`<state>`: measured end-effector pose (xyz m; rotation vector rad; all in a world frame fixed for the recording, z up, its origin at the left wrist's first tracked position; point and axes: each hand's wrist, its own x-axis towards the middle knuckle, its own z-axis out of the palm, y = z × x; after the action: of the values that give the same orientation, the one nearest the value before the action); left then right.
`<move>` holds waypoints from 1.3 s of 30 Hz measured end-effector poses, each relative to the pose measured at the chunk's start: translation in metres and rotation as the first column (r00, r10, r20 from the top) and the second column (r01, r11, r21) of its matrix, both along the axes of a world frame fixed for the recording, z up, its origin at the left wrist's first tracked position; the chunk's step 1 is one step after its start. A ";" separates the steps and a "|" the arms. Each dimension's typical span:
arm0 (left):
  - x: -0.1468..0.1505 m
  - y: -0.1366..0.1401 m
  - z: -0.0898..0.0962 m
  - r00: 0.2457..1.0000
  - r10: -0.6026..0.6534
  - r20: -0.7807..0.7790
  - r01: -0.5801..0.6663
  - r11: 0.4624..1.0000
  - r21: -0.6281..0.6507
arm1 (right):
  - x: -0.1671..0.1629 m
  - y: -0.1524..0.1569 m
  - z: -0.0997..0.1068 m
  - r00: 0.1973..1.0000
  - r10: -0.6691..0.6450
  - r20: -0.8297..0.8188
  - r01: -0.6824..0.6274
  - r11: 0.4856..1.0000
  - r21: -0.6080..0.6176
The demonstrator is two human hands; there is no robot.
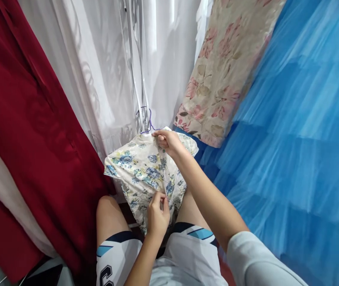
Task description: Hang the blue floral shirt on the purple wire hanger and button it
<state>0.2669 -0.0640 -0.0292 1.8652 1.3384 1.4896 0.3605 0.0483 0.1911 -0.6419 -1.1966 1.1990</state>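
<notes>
A short-sleeved white dress [141, 172] with blue and yellow flowers hangs in front of my knees on a purple wire hanger [151, 119]. My right hand [167, 141] is closed on the dress at its neckline, just under the hanger's hook. Lower down, my left hand [158, 212] pinches the front of the dress along its middle line, the fingertips pressed together on the cloth. The dress's lower end falls between my legs and is partly hidden by my left hand and forearm.
White straps [139, 67] run down to the hanger, before a white curtain [106, 71]. Dark red cloth [47, 131] hangs at left. On the right hang a cream fabric with pink flowers [217, 79] and a tiered blue tulle skirt [294, 139].
</notes>
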 end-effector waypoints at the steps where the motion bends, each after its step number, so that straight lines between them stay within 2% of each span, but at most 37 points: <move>1: -0.001 0.001 0.004 1.000 -0.022 0.023 0.022 1.000 -0.015 | 0.003 -0.001 0.002 1.000 0.017 -0.004 -0.017 1.000 0.011; 3: -0.007 0.006 0.023 0.995 -0.033 0.092 0.034 0.999 -0.003 | 0.012 -0.009 -0.002 1.000 0.021 0.010 -0.021 0.999 0.030; 4: -0.011 0.010 0.039 0.991 -0.024 0.133 0.020 0.999 0.033 | 0.016 -0.014 -0.007 1.000 0.002 0.021 -0.002 0.999 0.038; 7: -0.028 0.032 0.103 0.976 -0.002 0.218 -0.046 0.975 0.216 | 0.023 -0.028 -0.020 0.996 -0.058 0.068 0.054 0.996 0.066; 10: -0.039 0.061 0.167 0.995 -0.061 0.073 0.031 0.932 0.360 | 0.021 -0.031 -0.025 0.988 -0.104 0.114 0.088 0.986 0.141; 11: -0.040 0.070 0.182 0.997 -0.079 0.001 0.073 0.924 0.376 | 0.019 -0.030 -0.026 0.984 -0.127 0.123 0.105 0.980 0.168; 13: -0.039 0.084 0.201 0.993 -0.080 -0.084 0.108 0.910 0.401 | 0.013 -0.026 -0.029 0.974 -0.194 0.117 0.165 0.962 0.219; 15: -0.037 0.090 0.206 0.994 -0.054 -0.096 0.090 0.901 0.424 | 0.005 -0.021 -0.038 0.959 -0.264 0.099 0.232 0.939 0.253; 18: -0.039 0.093 0.201 1.000 -0.011 -0.020 0.019 0.895 0.445 | -0.004 -0.014 -0.055 0.944 -0.313 0.106 0.276 0.923 0.269; 23: -0.060 0.103 0.198 0.972 0.034 0.234 -0.147 0.862 0.485 | -0.009 -0.003 -0.087 0.919 -0.347 0.185 0.305 0.926 0.223; 26: -0.068 0.104 0.202 0.985 -0.015 0.172 -0.070 0.875 0.478 | -0.010 0.000 -0.097 0.932 -0.302 0.198 0.264 0.944 0.196; 29: -0.067 0.099 0.202 0.995 -0.083 0.054 0.052 0.901 0.430 | -0.012 -0.002 -0.089 0.944 -0.221 0.244 0.160 0.956 0.247; 32: -0.064 0.095 0.198 0.991 -0.136 0.000 0.125 0.910 0.395 | -0.012 -0.004 -0.071 0.908 -0.257 0.331 0.137 0.928 0.346; 35: -0.062 0.094 0.193 0.987 -0.163 0.000 0.152 0.915 0.374 | -0.009 -0.002 -0.056 0.871 -0.314 0.378 0.141 0.896 0.421; 39: -0.061 0.099 0.189 0.980 -0.179 0.081 0.137 0.917 0.376 | -0.006 0.000 -0.057 0.914 -0.211 0.347 0.055 0.912 0.407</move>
<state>0.2054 0.0352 0.1599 2.0166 0.8740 1.8257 0.3550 0.0481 0.1338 -0.6608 -1.6417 0.6973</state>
